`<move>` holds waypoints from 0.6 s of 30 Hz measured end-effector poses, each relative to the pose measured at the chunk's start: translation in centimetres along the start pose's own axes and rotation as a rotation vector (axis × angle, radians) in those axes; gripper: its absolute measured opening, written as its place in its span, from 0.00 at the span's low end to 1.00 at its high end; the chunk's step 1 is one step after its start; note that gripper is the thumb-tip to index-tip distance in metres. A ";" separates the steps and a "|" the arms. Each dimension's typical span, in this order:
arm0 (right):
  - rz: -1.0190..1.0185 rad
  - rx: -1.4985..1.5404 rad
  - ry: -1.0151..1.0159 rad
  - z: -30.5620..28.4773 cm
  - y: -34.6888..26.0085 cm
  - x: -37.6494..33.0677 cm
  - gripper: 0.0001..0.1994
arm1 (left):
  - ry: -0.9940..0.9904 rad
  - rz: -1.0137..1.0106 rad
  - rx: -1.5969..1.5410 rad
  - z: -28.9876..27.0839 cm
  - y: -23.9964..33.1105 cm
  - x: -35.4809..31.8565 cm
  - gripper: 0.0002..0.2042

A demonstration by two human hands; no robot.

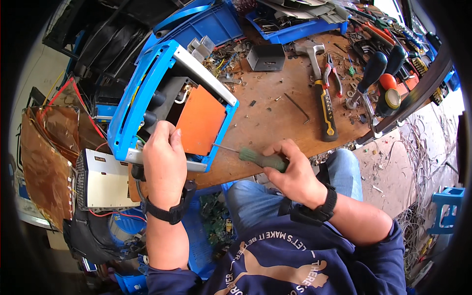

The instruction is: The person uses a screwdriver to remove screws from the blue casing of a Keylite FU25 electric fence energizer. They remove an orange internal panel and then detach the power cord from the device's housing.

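Table surface (pixel 265 118): brown wood, matt, scuffed, gritty. Left end: blue boxy plastic frame (pixel 129 105), smooth, semi-gloss; silver metal rail (pixel 204 74) on it, satin. Inside, orange flat panel (pixel 201 123): smooth, matt, plastic or card, can't tell. Near edge: green-handled screwdriver (pixel 250 156), ribbed plastic handle, shiny metal shaft. Toward right edge: black-and-yellow hammer (pixel 322 98), dull metal head, rubbery grip. Toward far edge: black bent bracket (pixel 266 58), satin, metal-looking.
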State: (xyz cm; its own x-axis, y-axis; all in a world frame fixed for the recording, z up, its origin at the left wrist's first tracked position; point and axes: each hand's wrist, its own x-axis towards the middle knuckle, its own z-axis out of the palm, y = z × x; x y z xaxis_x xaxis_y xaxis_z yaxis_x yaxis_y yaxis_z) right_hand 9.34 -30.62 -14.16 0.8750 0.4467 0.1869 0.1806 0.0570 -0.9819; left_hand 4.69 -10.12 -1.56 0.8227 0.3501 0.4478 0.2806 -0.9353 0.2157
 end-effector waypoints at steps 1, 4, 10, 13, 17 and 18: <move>-0.030 -0.019 0.015 -0.4 -0.4 -0.3 0.13 | 0.002 -0.005 -0.031 0.0 -0.1 -0.2 0.05; -0.021 0.026 0.017 -1.5 -0.3 -1.0 0.14 | 0.063 0.098 0.014 0.0 -0.5 -0.4 0.05; 0.029 0.076 0.033 -3.3 -1.5 -0.6 0.15 | 0.089 0.016 -0.186 -0.1 0.9 0.1 0.04; 0.037 0.154 0.158 -4.9 -3.0 -0.9 0.14 | 0.175 0.180 -0.249 -0.7 2.7 1.4 0.05; 0.168 0.467 0.322 -6.7 -4.3 -0.4 0.14 | 0.183 0.249 -0.270 -2.5 5.5 4.6 0.05; 0.209 0.517 0.402 -6.6 -3.9 0.2 0.15 | 0.227 0.264 -0.266 -2.8 5.8 5.3 0.05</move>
State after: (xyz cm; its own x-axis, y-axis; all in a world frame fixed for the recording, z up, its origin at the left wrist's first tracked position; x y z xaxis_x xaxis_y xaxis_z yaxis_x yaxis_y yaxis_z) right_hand 11.79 -36.63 -10.04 0.9849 0.1340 -0.1094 -0.1603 0.4692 -0.8684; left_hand 9.30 -13.58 4.46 0.7110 0.1312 0.6909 -0.0862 -0.9588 0.2707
